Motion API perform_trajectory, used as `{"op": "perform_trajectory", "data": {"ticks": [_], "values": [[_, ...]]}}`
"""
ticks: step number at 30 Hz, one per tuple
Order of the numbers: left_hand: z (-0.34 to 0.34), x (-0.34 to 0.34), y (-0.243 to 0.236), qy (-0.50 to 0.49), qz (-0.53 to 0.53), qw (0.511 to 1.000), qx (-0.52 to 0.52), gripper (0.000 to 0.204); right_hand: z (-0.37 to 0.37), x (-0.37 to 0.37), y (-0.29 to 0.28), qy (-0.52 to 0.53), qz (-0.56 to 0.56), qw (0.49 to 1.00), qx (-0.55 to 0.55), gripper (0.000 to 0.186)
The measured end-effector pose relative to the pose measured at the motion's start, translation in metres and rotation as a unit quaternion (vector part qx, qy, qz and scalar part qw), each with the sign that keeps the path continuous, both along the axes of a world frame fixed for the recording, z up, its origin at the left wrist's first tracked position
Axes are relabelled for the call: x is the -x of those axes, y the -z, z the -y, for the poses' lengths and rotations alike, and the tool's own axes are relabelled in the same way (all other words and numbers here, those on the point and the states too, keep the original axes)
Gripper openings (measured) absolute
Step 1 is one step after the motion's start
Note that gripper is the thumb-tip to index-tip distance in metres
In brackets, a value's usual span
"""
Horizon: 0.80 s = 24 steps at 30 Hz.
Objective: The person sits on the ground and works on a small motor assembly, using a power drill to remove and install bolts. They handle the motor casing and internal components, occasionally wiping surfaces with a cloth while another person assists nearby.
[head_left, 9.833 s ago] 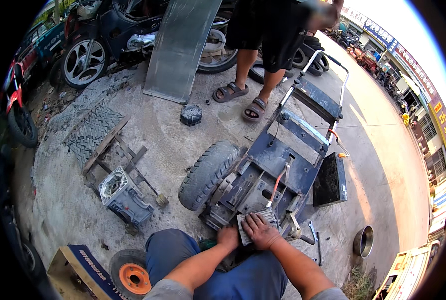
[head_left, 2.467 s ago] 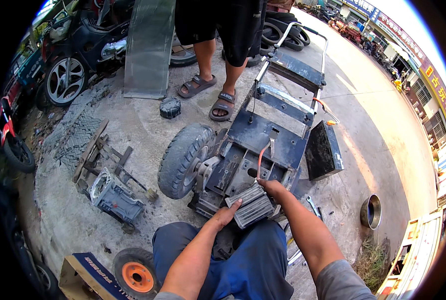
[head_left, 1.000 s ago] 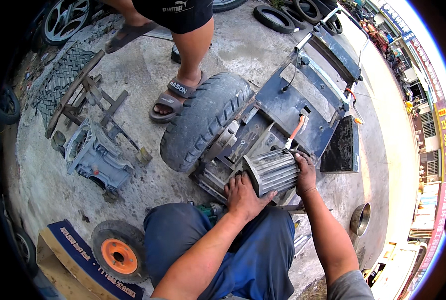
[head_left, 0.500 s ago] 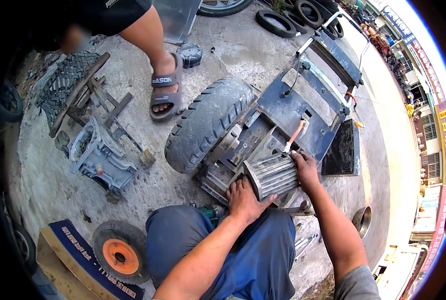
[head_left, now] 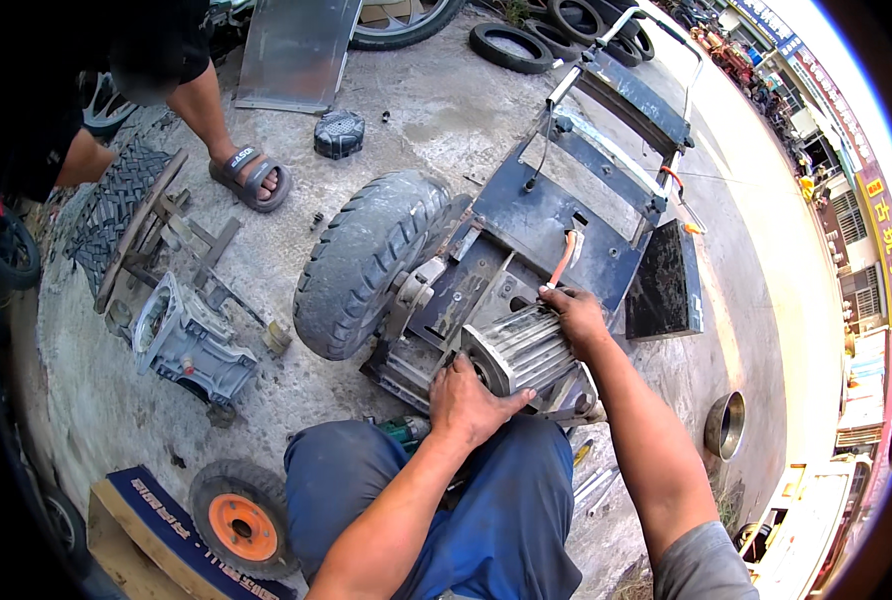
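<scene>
A grey finned electric motor (head_left: 531, 352) rests on the near end of a dark metal cart frame (head_left: 511, 215) in front of my knees. My left hand (head_left: 469, 405) is closed around its left end, fingers at the rim of the round end face and thumb along the near side. With my right hand (head_left: 578, 318) I grip the far right end of the motor. An orange-sleeved cable (head_left: 563, 258) rises just beyond my right fingers. On the frame's left side stands a large, dusty treaded wheel (head_left: 371, 260). The motor's underside is hidden.
A grey gearbox housing (head_left: 191, 350) and an orange-rimmed wheel (head_left: 243, 527) lie left, near a cardboard box (head_left: 116, 520). A green tool (head_left: 404, 430) sits by my knee. Another person's sandalled foot (head_left: 253, 182) is far left; a metal ring (head_left: 726, 425) lies right.
The motor has turned slightly, so more of its left end face shows; both hands keep their hold. The other person's foot has moved back and left. My view has shifted.
</scene>
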<state>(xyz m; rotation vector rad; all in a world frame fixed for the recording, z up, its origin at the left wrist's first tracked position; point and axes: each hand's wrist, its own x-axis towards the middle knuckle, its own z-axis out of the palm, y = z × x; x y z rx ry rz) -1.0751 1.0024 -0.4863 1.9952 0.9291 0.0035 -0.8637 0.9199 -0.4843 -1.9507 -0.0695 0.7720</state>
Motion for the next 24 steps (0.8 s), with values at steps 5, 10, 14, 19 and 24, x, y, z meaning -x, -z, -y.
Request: {"op": "perform_trajectory", "data": {"ticks": [5, 10, 14, 19, 24], "values": [[0.0, -0.008, -0.045, 0.069, -0.024, 0.993, -0.09, 0.097, 0.029, -0.004, 0.03, 0.025, -0.034, 0.997, -0.068, 0.036], [0.001, -0.009, -0.047, 0.11, -0.03, 0.962, -0.249, 0.088, 0.027, 0.004, 0.051, -0.031, 0.076, 0.996, 0.029, 0.043], [0.028, -0.008, -0.055, 0.128, -0.063, 0.956, -0.255, 0.094, 0.03, -0.016, 0.04, -0.09, 0.103, 0.988, 0.07, 0.046], [0.054, -0.015, -0.049, 0.156, -0.074, 0.935, -0.31, 0.101, 0.055, -0.02, 0.021, -0.15, -0.006, 0.988, 0.045, 0.049], [0.074, -0.03, -0.056, 0.208, -0.103, 0.905, -0.357, 0.103, 0.056, -0.022, 0.021, -0.176, 0.002, 0.977, 0.121, 0.053]]}}
